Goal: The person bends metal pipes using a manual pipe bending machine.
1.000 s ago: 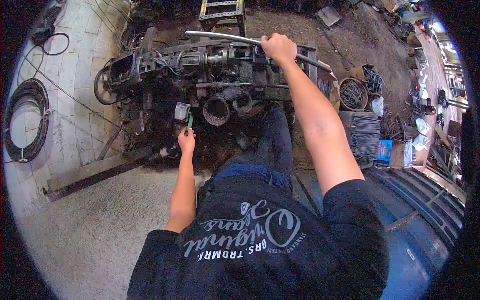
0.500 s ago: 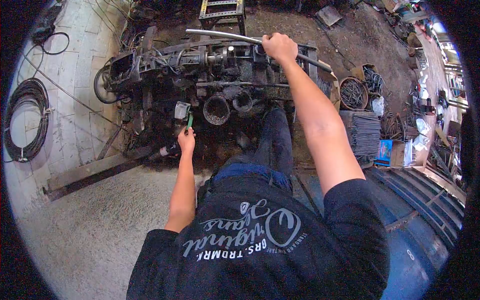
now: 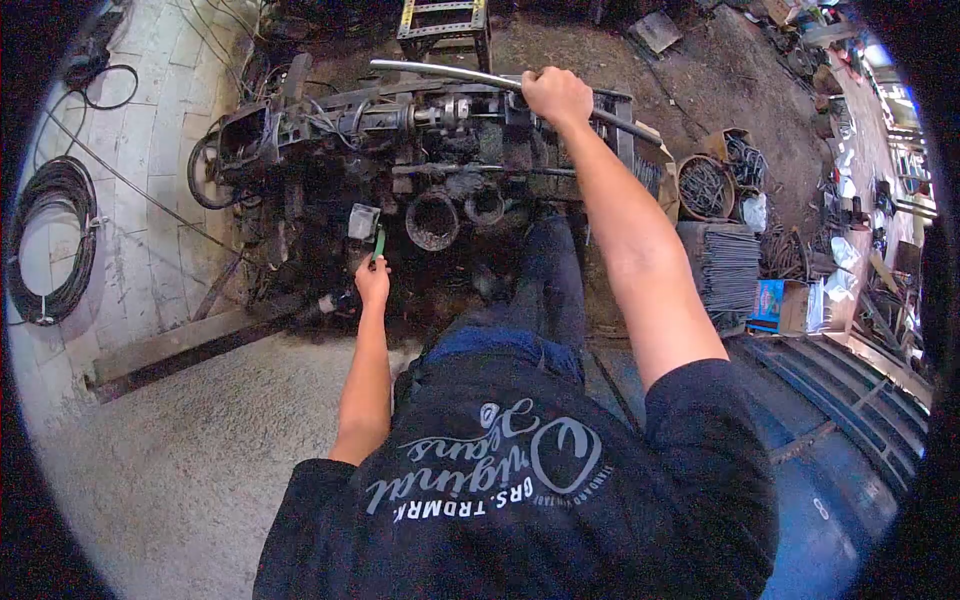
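The right hand (image 3: pixel 557 96) was wrapped tight around a long silver metal bar (image 3: pixel 440 72). The bar lay across the top of a big, dirty black machine (image 3: pixel 400 150) and stuck out past the hand on both sides. The right arm reached straight out over the machine.

The left hand (image 3: pixel 372 283) was low at the front of the machine. Its fingers were closed on a small green handle (image 3: pixel 379 243), which stood up just beside a little grey box (image 3: pixel 363 221). Next to that were two round dark cups (image 3: pixel 433 220), side by side.

The machine took up most of the floor in front of the person. There was open concrete floor (image 3: pixel 180 450) on the left, near a coil of black cable (image 3: pixel 55 240). On the right it was crowded, with bundles of thin metal rods (image 3: pixel 728 270) and a round tub of metal bits (image 3: pixel 706 187) close to the arm. A blue box (image 3: pixel 768 303) sat just past the rods.

Since a moment before, hardly anything had changed. Both hands kept their same holds, and the bar had barely shifted.
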Available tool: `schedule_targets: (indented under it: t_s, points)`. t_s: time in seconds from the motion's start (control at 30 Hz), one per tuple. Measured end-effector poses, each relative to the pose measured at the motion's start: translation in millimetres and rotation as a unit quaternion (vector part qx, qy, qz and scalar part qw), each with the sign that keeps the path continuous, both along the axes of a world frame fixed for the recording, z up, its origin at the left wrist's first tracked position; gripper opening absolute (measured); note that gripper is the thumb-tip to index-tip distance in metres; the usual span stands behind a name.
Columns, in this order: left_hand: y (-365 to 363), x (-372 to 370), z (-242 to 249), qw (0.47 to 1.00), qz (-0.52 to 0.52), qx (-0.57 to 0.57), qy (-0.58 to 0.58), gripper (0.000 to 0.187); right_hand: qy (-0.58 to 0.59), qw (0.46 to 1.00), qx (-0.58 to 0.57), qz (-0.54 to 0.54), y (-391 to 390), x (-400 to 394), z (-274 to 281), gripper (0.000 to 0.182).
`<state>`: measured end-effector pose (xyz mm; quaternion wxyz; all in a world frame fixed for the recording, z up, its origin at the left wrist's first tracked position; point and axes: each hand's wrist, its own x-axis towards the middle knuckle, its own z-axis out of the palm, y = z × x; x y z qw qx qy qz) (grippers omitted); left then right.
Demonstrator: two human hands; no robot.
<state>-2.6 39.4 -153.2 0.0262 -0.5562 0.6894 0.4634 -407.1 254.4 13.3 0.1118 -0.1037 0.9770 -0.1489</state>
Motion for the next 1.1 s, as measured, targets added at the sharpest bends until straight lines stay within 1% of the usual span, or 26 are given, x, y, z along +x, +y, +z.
schedule_targets:
  t_s: [0.07, 0.17, 0.27, 0.3, 0.37, 0.5, 0.6, 0.67, 0.7, 0.77, 0.87, 0.97, 1.03, 1.1]
  points:
    - [-3, 6, -17, 0.998, 0.013, -0.033, 0.047, 0.034, 0.002, 1.000, 0.003, -0.001, 0, 0, -2, 0.052]
    - [-3, 7, -15, 0.998, -0.010, -0.049, 0.043, 0.032, 0.004, 1.000, 0.006, 0.000, 0, -2, -4, 0.052]
    - [-3, 9, -22, 0.997, 0.008, -0.049, 0.065, 0.033, 0.005, 1.000, 0.005, -0.002, 0, -3, -4, 0.052]
    - [-3, 7, -18, 0.997, 0.008, -0.049, 0.065, 0.033, 0.005, 1.000, 0.004, -0.002, -1, -2, -4, 0.052]
    - [0, 2, -9, 0.998, 0.008, -0.051, 0.025, 0.036, 0.006, 1.000, 0.003, -0.003, -1, -2, -3, 0.052]
    - [-2, 4, -13, 0.999, 0.011, -0.035, 0.038, 0.041, 0.010, 1.000, 0.000, 0.002, -4, 0, -2, 0.053]
    - [-2, 6, -13, 0.999, 0.014, -0.024, 0.036, 0.040, 0.011, 1.000, 0.000, 0.004, -5, 0, -2, 0.053]
    - [2, 4, -13, 0.996, 0.024, -0.038, 0.071, 0.031, 0.010, 1.000, 0.004, -0.001, -3, 0, -2, 0.053]
    - [3, 2, -9, 0.996, 0.025, -0.038, 0.072, 0.031, 0.008, 1.000, 0.005, -0.003, -3, 0, -1, 0.052]
    - [3, 0, -2, 0.999, 0.026, -0.012, 0.038, 0.039, 0.004, 1.000, 0.005, -0.003, -4, 1, -2, 0.052]
    - [2, 1, -3, 0.999, 0.021, 0.001, 0.039, 0.040, 0.020, 1.000, 0.006, -0.002, -3, 0, -3, 0.051]
    - [-4, 8, -18, 0.999, 0.021, 0.004, 0.041, 0.040, 0.019, 1.000, 0.010, -0.005, -2, -2, -6, 0.051]
    - [-4, 8, -17, 0.999, 0.010, -0.006, 0.036, 0.041, 0.016, 1.000, -0.011, 0.004, -2, -2, -8, 0.051]
    - [0, 4, -11, 0.999, -0.001, -0.015, 0.033, 0.042, 0.019, 1.000, -0.007, 0.001, -3, -1, -8, 0.052]
